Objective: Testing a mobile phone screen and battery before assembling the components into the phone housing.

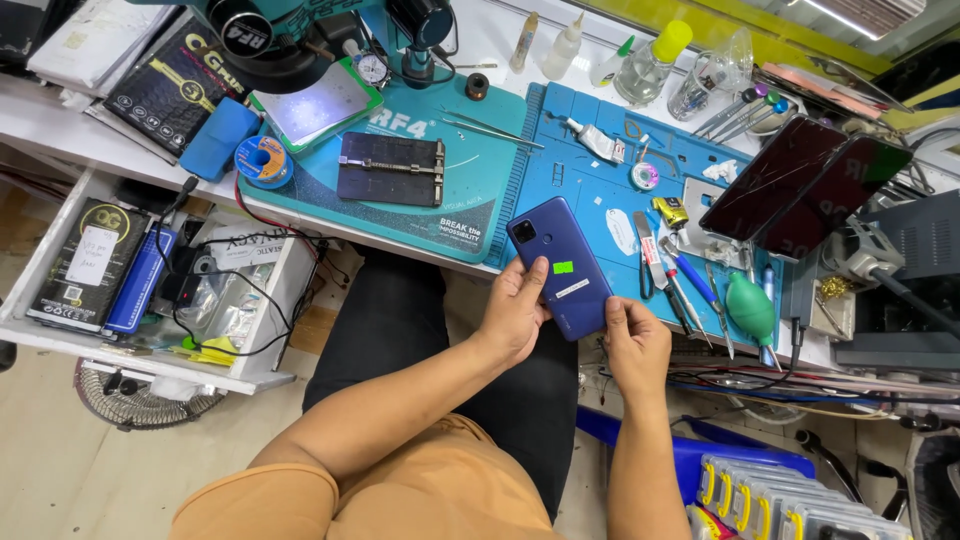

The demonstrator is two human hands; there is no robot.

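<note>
Blue phone (560, 265), back up, long axis slanting away leftward; left hand (515, 315) grips its left edge, right hand (635, 345) pinches its near corner, over the mat (600, 180).

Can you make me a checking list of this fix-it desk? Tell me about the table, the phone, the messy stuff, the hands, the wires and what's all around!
Surface: blue work mat on a white bench, mostly covered with tools.
Job's things: blue phone, back side up, with a small green sticker and a white label.
Clutter: tweezers, screwdrivers, green air blower, small bottles, two cracked phones, solder reel.
Hands: left hand grips the phone's left edge; right hand pinches its lower corner.
Cables: black wires tangled in the open drawer; more under the bench at right.
Surroundings: microscope above the mat, a fan on the floor, boxed goods.
</note>
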